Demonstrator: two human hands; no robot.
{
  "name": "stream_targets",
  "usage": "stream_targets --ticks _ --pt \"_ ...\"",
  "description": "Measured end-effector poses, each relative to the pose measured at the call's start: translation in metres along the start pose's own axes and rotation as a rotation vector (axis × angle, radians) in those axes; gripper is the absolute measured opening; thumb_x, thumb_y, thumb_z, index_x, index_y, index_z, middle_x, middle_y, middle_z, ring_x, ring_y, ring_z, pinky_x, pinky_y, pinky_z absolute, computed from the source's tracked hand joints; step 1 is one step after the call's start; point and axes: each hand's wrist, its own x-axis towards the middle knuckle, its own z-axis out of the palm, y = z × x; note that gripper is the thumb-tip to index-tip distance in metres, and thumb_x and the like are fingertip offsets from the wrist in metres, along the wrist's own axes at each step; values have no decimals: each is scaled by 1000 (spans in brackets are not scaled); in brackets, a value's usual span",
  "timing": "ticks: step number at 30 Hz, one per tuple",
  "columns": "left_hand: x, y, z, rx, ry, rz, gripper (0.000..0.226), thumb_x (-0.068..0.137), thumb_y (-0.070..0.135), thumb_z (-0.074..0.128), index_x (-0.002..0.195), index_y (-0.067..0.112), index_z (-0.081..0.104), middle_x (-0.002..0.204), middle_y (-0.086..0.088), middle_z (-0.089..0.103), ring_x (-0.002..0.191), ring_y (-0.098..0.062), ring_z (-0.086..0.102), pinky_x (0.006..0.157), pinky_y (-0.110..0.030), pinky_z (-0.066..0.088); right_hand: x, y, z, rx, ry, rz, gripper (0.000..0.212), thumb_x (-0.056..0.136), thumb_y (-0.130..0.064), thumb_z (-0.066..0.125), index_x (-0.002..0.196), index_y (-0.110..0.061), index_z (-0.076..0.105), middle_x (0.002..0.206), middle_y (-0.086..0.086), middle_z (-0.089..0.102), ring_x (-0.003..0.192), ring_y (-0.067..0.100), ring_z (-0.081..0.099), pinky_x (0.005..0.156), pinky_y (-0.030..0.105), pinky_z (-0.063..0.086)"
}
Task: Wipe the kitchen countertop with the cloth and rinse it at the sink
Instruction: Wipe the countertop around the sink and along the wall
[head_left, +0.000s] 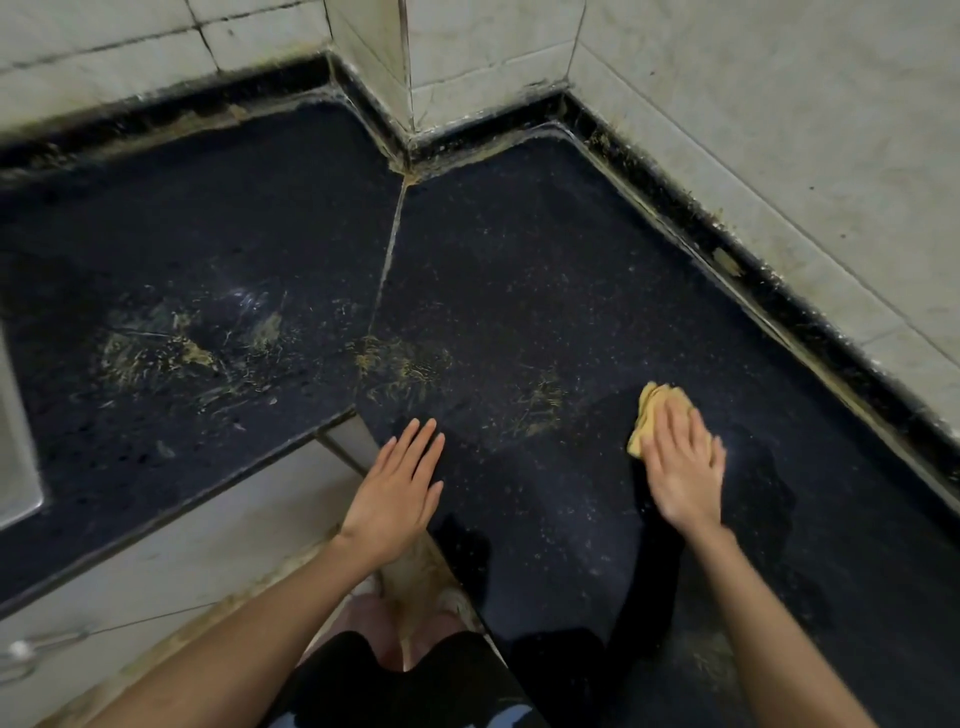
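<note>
A: Nearest the camera, the left hand (397, 480) is laid flat with fingers spread on the front edge of the dark speckled stone worktop (519, 270); nothing is held in it.

B: Noted. The right hand (683, 467) is pressed palm-down on the crumpled yellow cloth (649, 410), fingers extended over it. The grip is a flat press, not a closed fist. The hand is slightly blurred.

A: Beyond the hands, yellowish smeared residue (400, 364) is seen across the slab joint, and a second patch (150, 353) lies further left. The cloth is well apart from both.

B: Judged: wiping in progress, rinsing not begun. A metal sink edge (15, 452) is partly visible at far left.

A: Risks are recorded. Residue could be spread thin instead of lifted if the cloth is already loaded. Grime packed along the tiled wall (779, 130) seam could be missed, since a flat palm reaches corners poorly.

B: The cloth could also slip from under an unclosed hand on a wet surface.
</note>
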Motion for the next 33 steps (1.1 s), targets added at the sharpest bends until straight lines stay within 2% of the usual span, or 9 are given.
stream_targets --ticks 6,9,14,16,20,24,26,30,33 --pt "0 1 -1 34 4 4 58 97 37 14 132 6 48 141 -9 45 132 -22 36 111 -38 26 89 -61 -20 116 -78 192 53 101 -35 18 150 -21 4 159 0 -4 144 23 -9 113 51 -5" --pt "0 1 -2 18 -32 0 60 98 37 9 134 4 45 142 -11 42 133 -23 33 111 -36 19 84 -129 -13 59 -67 -52 51 100 -30 23 149 -17 14 158 3 10 144 31 6 112 54 8" --pt "0 0 -7 3 -61 -12 67 98 39 1 133 4 45 142 -11 42 133 -25 35 111 -33 8 47 -180 1 -51 -168 -477 52 101 -39 13 150 -27 0 158 -6 -3 145 20 -9 113 48 -6" --pt "0 0 -8 7 -45 -7 67 98 40 1 133 5 46 142 -10 43 132 -25 36 111 -34 17 65 -152 -8 -71 -152 -429 51 102 -34 16 150 -24 1 158 -4 -2 145 19 -5 114 47 -3" --pt "-1 0 -5 3 -17 -15 64 98 38 4 132 6 47 140 -8 45 131 -23 39 104 -41 31 96 -69 -30 18 -139 -41 51 101 -31 16 150 -24 2 158 -4 -4 145 19 -6 114 43 -2" --pt "0 0 -1 9 -1 -7 55 92 37 23 134 6 41 140 -10 45 131 -23 37 102 -43 34 78 -75 -19 53 -120 49 53 98 -32 12 150 -23 4 158 -4 -2 144 23 -8 115 49 -3" --pt "0 0 -1 8 -9 0 55 94 37 21 134 5 39 141 -10 44 132 -23 37 106 -38 31 52 -104 -1 -30 -45 -82 58 93 -33 11 149 -20 13 157 1 10 144 29 6 112 53 8" --pt "0 -1 -4 -17 -73 -20 66 98 38 0 133 3 46 140 -12 45 130 -27 41 107 -37 19 -40 -156 35 -15 -9 -515 52 94 -33 32 143 -17 35 149 4 37 137 29 32 106 54 22" --pt "0 -2 -5 -32 -91 -7 66 98 38 1 133 5 46 141 -11 45 131 -26 41 109 -36 22 -35 -134 35 -33 -81 -617 52 94 -36 30 143 -17 34 145 1 42 134 24 38 107 51 27"
